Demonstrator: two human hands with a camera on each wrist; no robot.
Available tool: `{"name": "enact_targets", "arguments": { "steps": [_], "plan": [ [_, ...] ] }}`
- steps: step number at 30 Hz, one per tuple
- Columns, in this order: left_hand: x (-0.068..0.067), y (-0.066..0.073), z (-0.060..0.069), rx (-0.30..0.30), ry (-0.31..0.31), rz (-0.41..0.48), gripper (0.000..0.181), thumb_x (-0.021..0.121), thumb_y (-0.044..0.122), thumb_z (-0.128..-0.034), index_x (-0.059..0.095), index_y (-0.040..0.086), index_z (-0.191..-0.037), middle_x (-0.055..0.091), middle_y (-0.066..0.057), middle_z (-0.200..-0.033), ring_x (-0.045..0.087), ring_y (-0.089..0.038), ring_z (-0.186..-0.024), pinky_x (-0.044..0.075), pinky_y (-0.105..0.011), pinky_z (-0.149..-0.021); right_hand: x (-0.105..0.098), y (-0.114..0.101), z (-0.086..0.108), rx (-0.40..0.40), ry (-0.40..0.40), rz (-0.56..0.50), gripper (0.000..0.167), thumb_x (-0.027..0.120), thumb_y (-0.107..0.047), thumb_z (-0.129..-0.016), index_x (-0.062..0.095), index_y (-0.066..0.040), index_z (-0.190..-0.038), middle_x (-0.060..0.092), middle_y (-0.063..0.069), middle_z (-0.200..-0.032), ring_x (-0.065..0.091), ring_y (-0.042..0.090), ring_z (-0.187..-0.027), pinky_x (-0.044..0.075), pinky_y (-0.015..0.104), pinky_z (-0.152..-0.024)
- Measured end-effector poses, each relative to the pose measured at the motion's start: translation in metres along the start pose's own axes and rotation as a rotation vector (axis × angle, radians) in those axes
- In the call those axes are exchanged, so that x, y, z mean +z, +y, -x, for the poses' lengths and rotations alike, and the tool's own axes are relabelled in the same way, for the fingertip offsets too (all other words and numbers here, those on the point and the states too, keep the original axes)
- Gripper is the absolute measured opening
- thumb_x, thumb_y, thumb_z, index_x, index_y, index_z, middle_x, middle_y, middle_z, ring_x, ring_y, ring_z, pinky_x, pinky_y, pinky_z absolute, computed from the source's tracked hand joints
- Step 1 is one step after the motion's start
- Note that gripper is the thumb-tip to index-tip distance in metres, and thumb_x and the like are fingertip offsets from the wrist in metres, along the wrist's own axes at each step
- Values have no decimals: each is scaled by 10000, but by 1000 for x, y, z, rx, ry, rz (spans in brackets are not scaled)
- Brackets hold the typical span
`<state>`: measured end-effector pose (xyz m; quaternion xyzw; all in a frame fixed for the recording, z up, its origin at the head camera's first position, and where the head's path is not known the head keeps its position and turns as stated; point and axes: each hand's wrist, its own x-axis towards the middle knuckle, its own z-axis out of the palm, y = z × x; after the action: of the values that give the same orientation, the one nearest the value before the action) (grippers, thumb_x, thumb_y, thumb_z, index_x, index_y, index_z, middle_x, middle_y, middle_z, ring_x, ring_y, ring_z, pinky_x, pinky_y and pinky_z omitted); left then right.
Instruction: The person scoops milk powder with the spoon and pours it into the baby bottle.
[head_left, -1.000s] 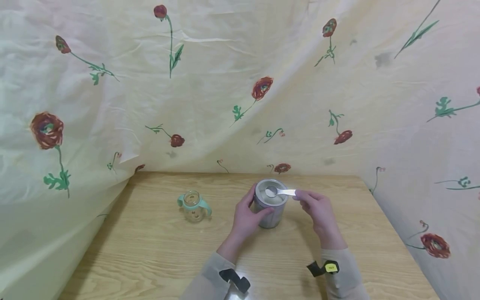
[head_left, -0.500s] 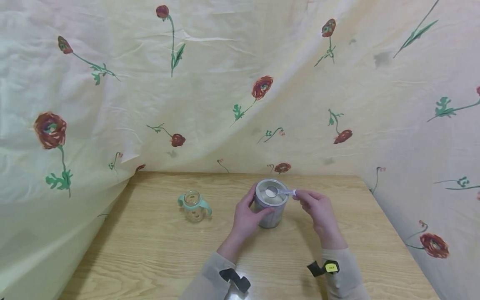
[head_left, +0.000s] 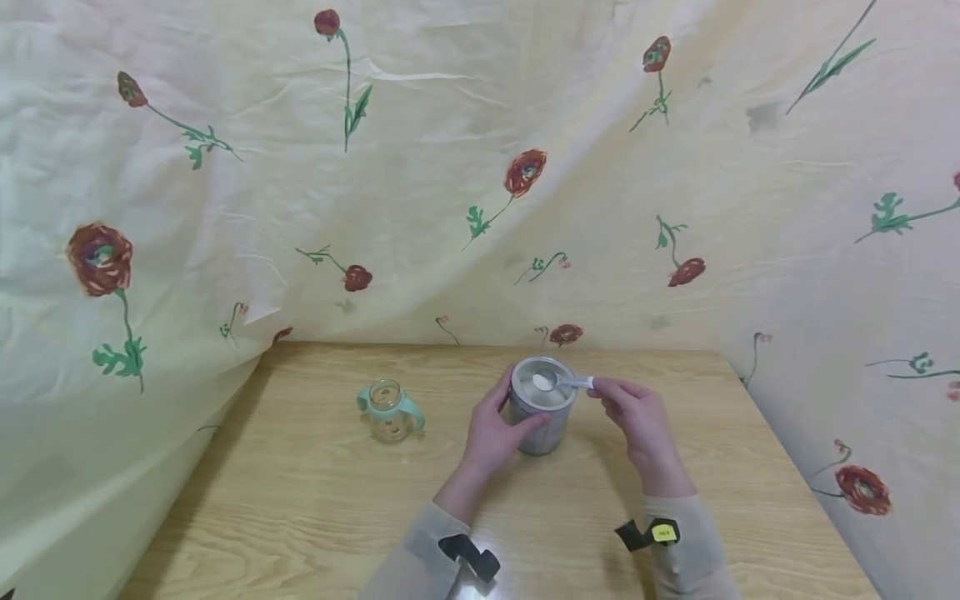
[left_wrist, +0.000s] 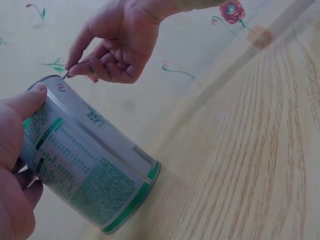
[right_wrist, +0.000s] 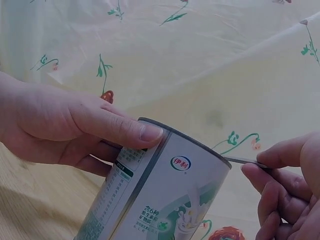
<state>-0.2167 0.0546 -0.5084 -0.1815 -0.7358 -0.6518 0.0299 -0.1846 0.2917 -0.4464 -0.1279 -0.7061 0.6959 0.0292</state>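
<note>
A tall open tin [head_left: 542,429] stands on the table, with the left hand [head_left: 495,433] wrapped round its left side, thumb across the front near the rim. In the right wrist view that thumb lies just below the rim of the tin [right_wrist: 170,195]. The right hand [head_left: 636,417] pinches the handle of a metal spoon [head_left: 576,382] from the right. The spoon's bowl, holding white powder [head_left: 543,382], is over the tin's mouth. In the left wrist view the right hand [left_wrist: 120,47] is at the rim, the bowl hidden behind it.
A small glass cup with mint-green handles [head_left: 389,423] stands on the wooden table [head_left: 322,508], left of the tin. Flower-patterned cloth [head_left: 420,167] hangs behind the table and along both its sides.
The spoon has tilted slightly in the right hand, and the white powder in its bowl shows more clearly. The left hand keeps its grip on the tin.
</note>
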Motion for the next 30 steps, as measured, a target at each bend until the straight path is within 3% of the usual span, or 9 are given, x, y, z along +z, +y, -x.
{"name": "enact_targets", "arguments": {
  "steps": [6,11,14,20,25,30],
  "plan": [
    [-3,5,1,-15,-12,-37,1008,909,392,-872,359,136,-1676,373,-39,-1701,363,-278,-1555,334,-483,-1263,2,-1,1,-2,-5,-15,214,734,-299,-1044,825,-125,-1128,776,-120,-929,588,100,-988,522,236,-914],
    [-16,14,4,-16,-14,-104,1054,915,448,-849,345,150,-1684,351,-58,-1707,376,-346,-1541,337,-534,-1250,5,-2,3,0,-3,-68,135,748,-282,-1034,839,-198,-982,746,-110,-890,587,106,-956,523,242,-904],
    [-28,18,6,-1,-32,-129,1019,909,433,-860,359,190,-1683,360,-58,-1709,373,-337,-1546,338,-548,-1248,8,-2,3,6,-4,-120,159,746,-248,-1034,840,-212,-910,705,-93,-845,568,96,-891,512,218,-835],
    [-61,31,9,18,-58,-170,942,913,341,-873,408,242,-1663,390,-13,-1692,374,-292,-1548,317,-537,-1261,14,-4,2,24,-45,-257,254,688,-133,-1058,837,-194,-862,710,-58,-793,517,65,-740,423,164,-625],
    [-97,36,9,69,-32,-188,830,891,219,-899,483,193,-1622,465,-47,-1642,421,-331,-1521,329,-585,-1246,19,-6,1,51,-73,-369,314,632,-80,-1078,828,-174,-851,726,-54,-790,526,45,-700,405,141,-577],
    [-139,36,10,102,13,-244,821,882,240,-913,477,198,-1626,483,-20,-1632,482,-350,-1477,348,-612,-1231,24,-11,3,67,-54,-344,283,652,-120,-1077,830,-211,-877,753,-72,-807,556,33,-712,423,134,-585]
  ]
}}
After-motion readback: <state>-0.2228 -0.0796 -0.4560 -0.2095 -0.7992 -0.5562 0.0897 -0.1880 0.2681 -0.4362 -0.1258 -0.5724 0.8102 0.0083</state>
